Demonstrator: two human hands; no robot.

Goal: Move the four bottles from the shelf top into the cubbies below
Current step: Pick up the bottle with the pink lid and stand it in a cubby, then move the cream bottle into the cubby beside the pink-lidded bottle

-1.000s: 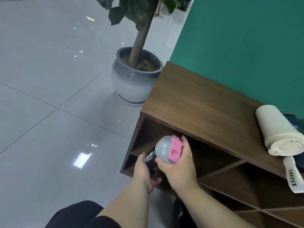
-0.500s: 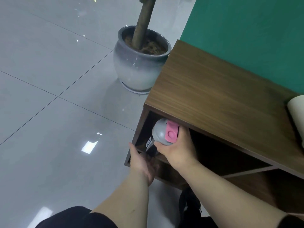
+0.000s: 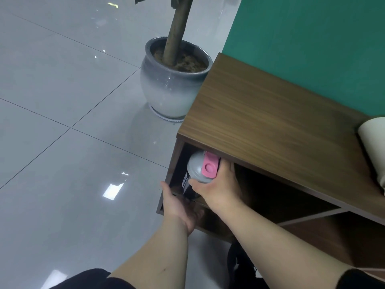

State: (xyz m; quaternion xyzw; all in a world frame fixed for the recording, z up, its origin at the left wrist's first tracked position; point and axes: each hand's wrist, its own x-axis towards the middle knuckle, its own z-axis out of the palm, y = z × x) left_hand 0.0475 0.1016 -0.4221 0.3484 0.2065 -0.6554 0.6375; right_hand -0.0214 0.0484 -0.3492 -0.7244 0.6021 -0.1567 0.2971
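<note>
I am setting the shaker bottle (image 3: pixel 201 168) into the upper left cubby (image 3: pixel 270 197) of the shelf (image 3: pixel 270 126), so this is the placing step for one bottle. My right hand (image 3: pixel 218 189) is wrapped around its neck just under the grey lid with the pink flip cap, fingers curled on the far side. My left hand (image 3: pixel 180 205) sits lower at the cubby's front edge, palm turned up and fingers loosely cupped by the bottle's dark base; I cannot tell whether it is touching the base or only guarding it. The bottle stands nearly upright at the cubby's mouth, its lid tucked just under the top board.

As I judge it, the next move is to ease it further in, feel the base settle flat on the cubby floor, then let go with both hands and draw them out without knocking the lid against the board above.

The base and the cubby floor are lost in shadow, so whether it rests there yet is unclear. A cream bottle (image 3: pixel 373 151) lies on the shelf top, cut off by the right edge; any other bottles are out of view
</note>
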